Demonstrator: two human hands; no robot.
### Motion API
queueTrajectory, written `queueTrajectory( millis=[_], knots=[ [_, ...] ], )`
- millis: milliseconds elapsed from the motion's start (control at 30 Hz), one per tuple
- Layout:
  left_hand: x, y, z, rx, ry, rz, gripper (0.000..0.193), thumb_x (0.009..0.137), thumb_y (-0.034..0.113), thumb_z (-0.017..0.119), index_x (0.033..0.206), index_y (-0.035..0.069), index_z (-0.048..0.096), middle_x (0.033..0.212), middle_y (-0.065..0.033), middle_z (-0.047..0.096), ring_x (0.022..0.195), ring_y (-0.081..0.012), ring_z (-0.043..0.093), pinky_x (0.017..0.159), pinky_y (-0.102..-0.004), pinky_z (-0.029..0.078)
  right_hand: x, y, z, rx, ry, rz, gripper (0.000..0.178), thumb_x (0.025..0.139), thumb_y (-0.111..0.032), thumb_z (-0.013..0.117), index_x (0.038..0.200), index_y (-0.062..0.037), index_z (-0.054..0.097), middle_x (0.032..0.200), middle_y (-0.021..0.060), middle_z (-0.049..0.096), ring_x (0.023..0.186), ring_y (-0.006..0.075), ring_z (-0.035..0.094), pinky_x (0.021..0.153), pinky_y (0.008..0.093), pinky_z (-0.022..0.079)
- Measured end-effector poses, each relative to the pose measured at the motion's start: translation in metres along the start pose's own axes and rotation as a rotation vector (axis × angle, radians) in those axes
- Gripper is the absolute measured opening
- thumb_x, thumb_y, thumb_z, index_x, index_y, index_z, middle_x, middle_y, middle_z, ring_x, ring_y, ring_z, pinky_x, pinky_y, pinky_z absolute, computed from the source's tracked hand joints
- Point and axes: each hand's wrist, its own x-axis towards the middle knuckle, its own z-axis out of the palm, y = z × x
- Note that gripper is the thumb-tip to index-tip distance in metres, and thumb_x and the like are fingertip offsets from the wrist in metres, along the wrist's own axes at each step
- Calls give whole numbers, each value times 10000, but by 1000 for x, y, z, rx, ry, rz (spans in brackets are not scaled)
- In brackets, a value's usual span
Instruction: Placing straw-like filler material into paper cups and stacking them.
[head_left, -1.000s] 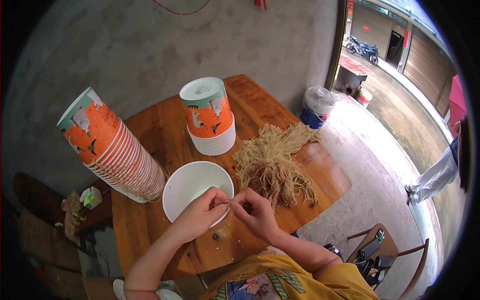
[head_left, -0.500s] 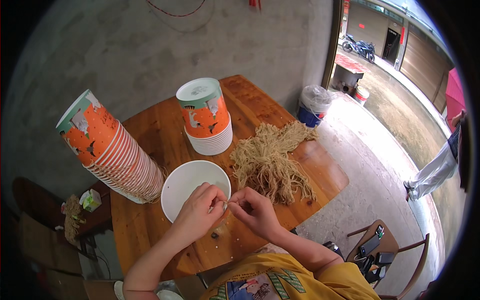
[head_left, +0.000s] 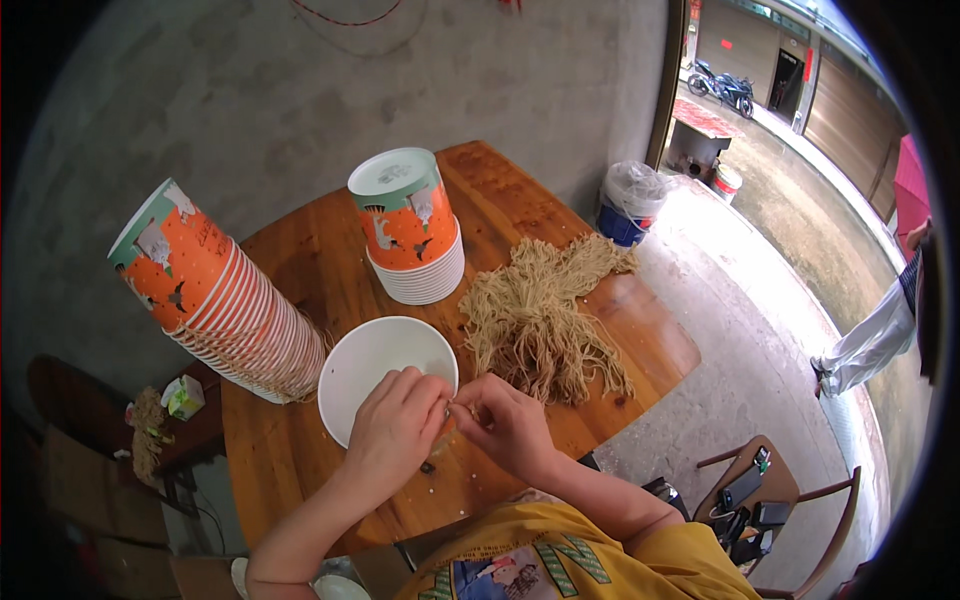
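Observation:
A white-lined paper bucket [head_left: 350, 372] stands mouth up on the wooden table [head_left: 300, 480] in front of me. At its near right rim, my left hand [head_left: 395, 430] and my right hand [head_left: 505, 425] meet fingertip to fingertip, both closed in a pinch. Whatever is between the fingers is too small and hidden to name. Just beyond my right hand lies a loose heap of tan twine strands [head_left: 545, 315], darker at its near end.
A tall stack of orange-and-green paper buckets [head_left: 190, 255] leans at the left, strands around its lower part. A shorter upside-down stack [head_left: 405, 230] stands behind the open bucket. A blue pail [head_left: 622, 225] sits on the floor. A chair [head_left: 790, 490] holding dark devices is at right.
My hands shift very slightly, and the left hand's back turns up more over its fingertips. Both stay pinched together beside the bucket. The whole view tilts a little.

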Motion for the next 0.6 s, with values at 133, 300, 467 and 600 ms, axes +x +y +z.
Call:
queueTrajectory(
  millis=[133,300,467,600],
  knots=[
    [-2,0,2,-125,1,-85,104,837,9,626,915,43,566,836,-82,554,792,-284,583,686,-386,486,1,4,1,-46,40,-114,141,834,-75,722,913,-78,605,797,35,592,541,118,531,492,251,441],
    [-5,-7,6,-386,-3,-249,72,880,20,617,916,29,556,832,-77,581,713,-186,618,603,-304,491,2,3,1,-41,37,-132,146,833,-93,731,912,-83,608,786,35,591,542,124,542,491,253,446],
    [-3,-9,9,-529,-27,-355,82,887,17,616,922,17,542,851,-64,625,764,-160,640,659,-291,515,2,4,-1,45,4,-70,129,854,-89,717,920,-63,610,810,37,590,589,104,551,522,244,451],
    [-2,-10,10,-537,-40,-383,122,887,17,619,959,26,520,871,-61,645,784,-150,643,690,-290,521,2,4,-2,128,-1,-16,104,869,-68,693,923,-47,606,830,32,581,627,82,540,550,230,444]
  ],
)
